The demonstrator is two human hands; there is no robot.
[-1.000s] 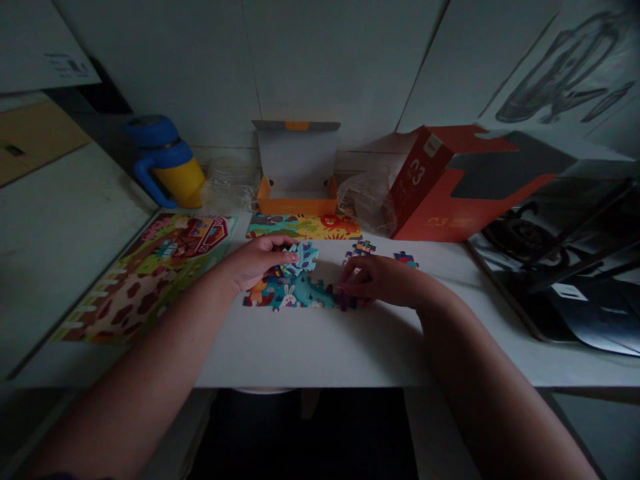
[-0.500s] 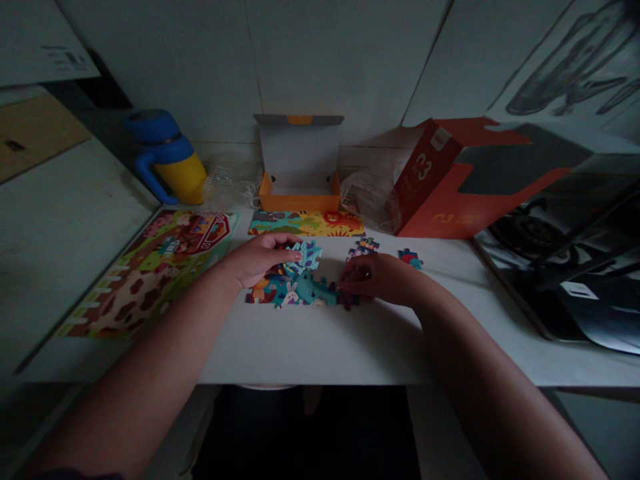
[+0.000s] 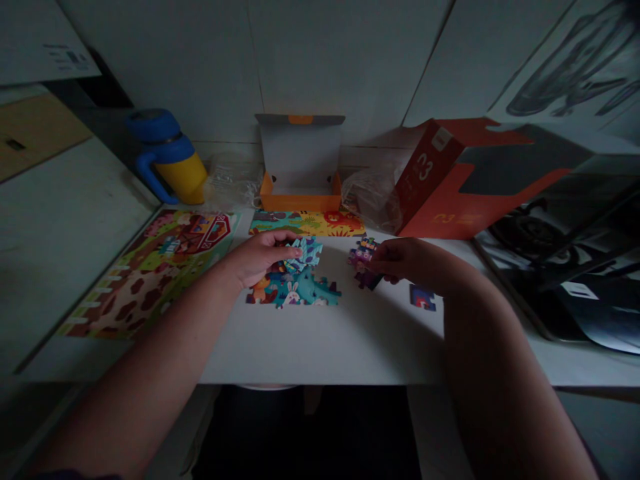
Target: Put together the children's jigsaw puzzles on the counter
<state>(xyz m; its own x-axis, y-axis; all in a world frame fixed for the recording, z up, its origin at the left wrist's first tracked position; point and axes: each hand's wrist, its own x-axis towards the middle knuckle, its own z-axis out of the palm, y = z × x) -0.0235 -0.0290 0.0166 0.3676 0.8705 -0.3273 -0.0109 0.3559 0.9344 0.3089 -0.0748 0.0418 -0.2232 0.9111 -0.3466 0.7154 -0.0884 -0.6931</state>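
My left hand (image 3: 270,257) grips a small stack of jigsaw pieces (image 3: 305,253) with light blue, patterned faces, thumb on top. Just below it on the table lies a joined strip of jigsaw pieces (image 3: 315,292) showing a white rabbit and teal shapes; the hand and stack cover part of its upper side. My right hand (image 3: 395,259) pinches a dark purple jigsaw piece (image 3: 369,279), apart from the strip's right end. Close beyond that piece sits a purple cluster of puzzle pieces (image 3: 363,250). A loose blue and red piece (image 3: 423,298) rests under the right wrist.
A farm picture sheet (image 3: 145,273) lies at left, a jungle picture strip (image 3: 307,223) at the back. Behind stand an open orange box (image 3: 300,202), clear plastic bags (image 3: 373,197), a blue and yellow jug (image 3: 180,177) and a red box (image 3: 450,200). A black stove (image 3: 560,293) is at right.
My right hand has moved right and slightly away from me, carrying the purple piece off the strip's right end. The loose blue and red piece now shows. My left hand has hardly moved.
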